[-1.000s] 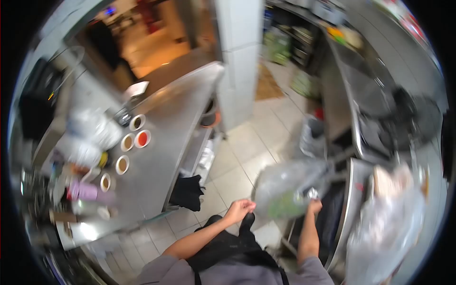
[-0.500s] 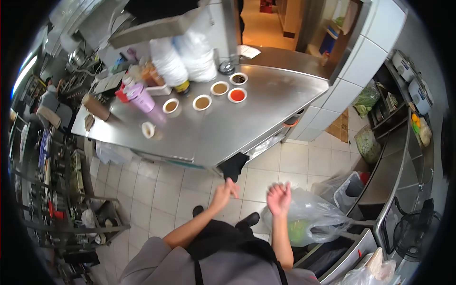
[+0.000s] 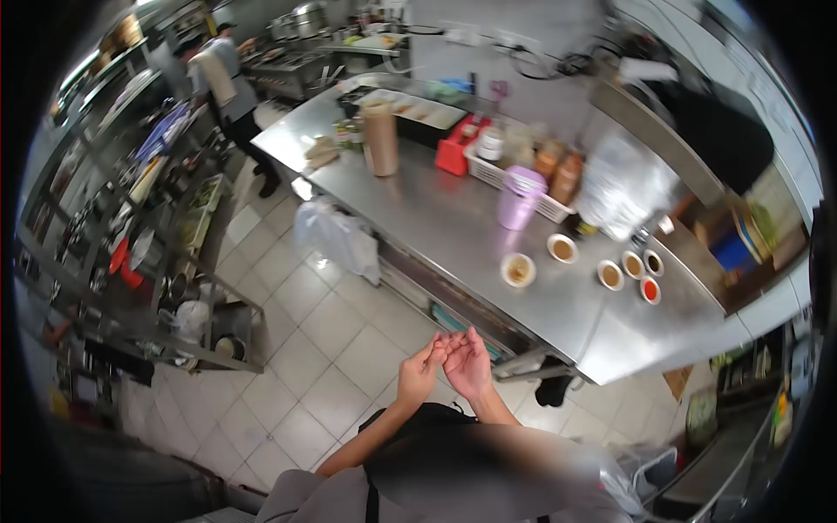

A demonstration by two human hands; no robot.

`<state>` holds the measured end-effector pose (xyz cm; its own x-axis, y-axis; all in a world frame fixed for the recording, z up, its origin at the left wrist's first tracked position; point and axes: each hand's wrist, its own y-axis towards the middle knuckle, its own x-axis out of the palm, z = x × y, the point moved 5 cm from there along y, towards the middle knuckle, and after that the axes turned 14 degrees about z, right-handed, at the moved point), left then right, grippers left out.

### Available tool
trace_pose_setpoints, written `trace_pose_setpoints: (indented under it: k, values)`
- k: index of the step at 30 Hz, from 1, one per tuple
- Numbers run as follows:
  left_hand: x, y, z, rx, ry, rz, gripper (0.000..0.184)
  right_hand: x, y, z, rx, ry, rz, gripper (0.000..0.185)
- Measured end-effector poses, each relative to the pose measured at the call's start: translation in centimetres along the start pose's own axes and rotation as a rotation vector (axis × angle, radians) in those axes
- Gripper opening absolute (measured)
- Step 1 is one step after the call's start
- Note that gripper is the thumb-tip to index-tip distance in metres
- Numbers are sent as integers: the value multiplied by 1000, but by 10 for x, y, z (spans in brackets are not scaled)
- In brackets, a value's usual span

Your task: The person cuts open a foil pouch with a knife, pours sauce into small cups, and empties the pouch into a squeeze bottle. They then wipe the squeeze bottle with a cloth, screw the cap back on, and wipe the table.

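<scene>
My left hand (image 3: 418, 375) and my right hand (image 3: 468, 368) meet in front of my apron, short of the counter's edge. Fingers of the left are bent and pressed together against the right fingertips; whether anything is between them is hidden. The right palm faces up, its fingers partly stretched and slightly cupped. Beyond them on the steel counter (image 3: 453, 228) stands a white cup with pale brown contents (image 3: 518, 270), the nearest one. Further right are a cup of brown sauce (image 3: 562, 249), a cup of red sauce (image 3: 650, 290) and several others. A lilac tumbler (image 3: 521, 200) stands behind.
A white basket of bottles (image 3: 488, 172), a red container (image 3: 453, 152) and a tall brown container (image 3: 379, 139) line the counter. A white plastic bag (image 3: 336, 237) hangs from its front. Steel racks (image 3: 174, 288) stand left. A co-worker (image 3: 228, 96) is by the stove.
My view has swung left along the counter. My hands, apart before, have come together with fingers touching. The right hand has turned palm up.
</scene>
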<state>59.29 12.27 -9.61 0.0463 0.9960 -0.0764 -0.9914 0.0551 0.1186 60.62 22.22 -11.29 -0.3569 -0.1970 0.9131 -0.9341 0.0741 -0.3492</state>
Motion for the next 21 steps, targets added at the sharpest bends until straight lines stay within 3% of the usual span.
trace_pose_setpoints:
  k: [7, 10, 14, 17, 19, 21]
  values:
    - [-108, 85, -50, -216, -46, 99, 31, 54, 106, 90, 151, -536, -98, 27]
    - [-141, 124, -61, -214, -141, 273, 35, 82, 170, 104, 158, -650, -189, 21]
    - [-189, 178, -75, -285, -8, 356, 40, 143, 305, 105, -222, -1184, -232, 21]
    - [-206, 225, -83, -360, 1, 403, 41, 216, 422, 111, -649, -1394, -319, 20]
    - [-218, 250, -88, -383, 19, 393, 43, 259, 501, 121, -794, -1442, -311, 23]
    - [-224, 285, -72, -346, 54, 316, 43, 274, 580, 137, -1170, -1515, -343, 26]
